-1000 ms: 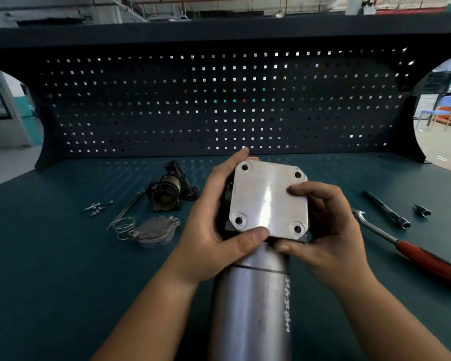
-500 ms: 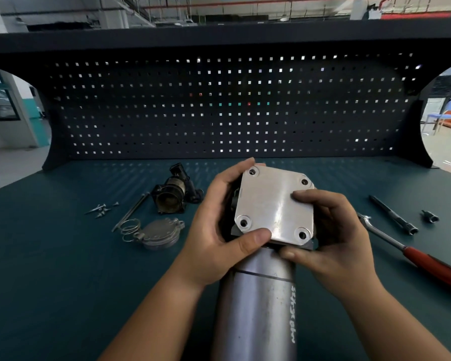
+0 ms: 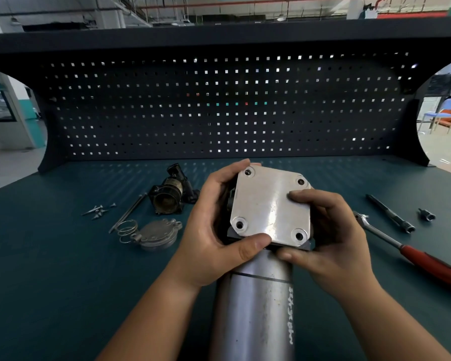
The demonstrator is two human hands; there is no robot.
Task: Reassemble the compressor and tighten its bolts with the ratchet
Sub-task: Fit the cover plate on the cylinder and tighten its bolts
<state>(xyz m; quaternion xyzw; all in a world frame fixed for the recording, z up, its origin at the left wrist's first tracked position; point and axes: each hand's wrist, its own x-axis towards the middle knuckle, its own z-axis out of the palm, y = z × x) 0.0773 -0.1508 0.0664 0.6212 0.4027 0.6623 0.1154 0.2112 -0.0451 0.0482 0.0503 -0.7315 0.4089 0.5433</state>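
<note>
Gripping the plate by its edges, my left hand and right hand hold it atop the compressor, the ratchet lying on the bench at right.

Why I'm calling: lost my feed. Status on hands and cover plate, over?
Left hand, right hand both grip cover plate atop compressor cylinder. Corner holes look empty. Ratchet lies right, untouched. Nothing blocking.

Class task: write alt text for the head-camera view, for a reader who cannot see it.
The left hand and right hand hold a square metal plate on the end of a steel cylinder over a teal bench. A red-handled ratchet lies to the right; bolts, a spring and a round cap lie left.
</note>
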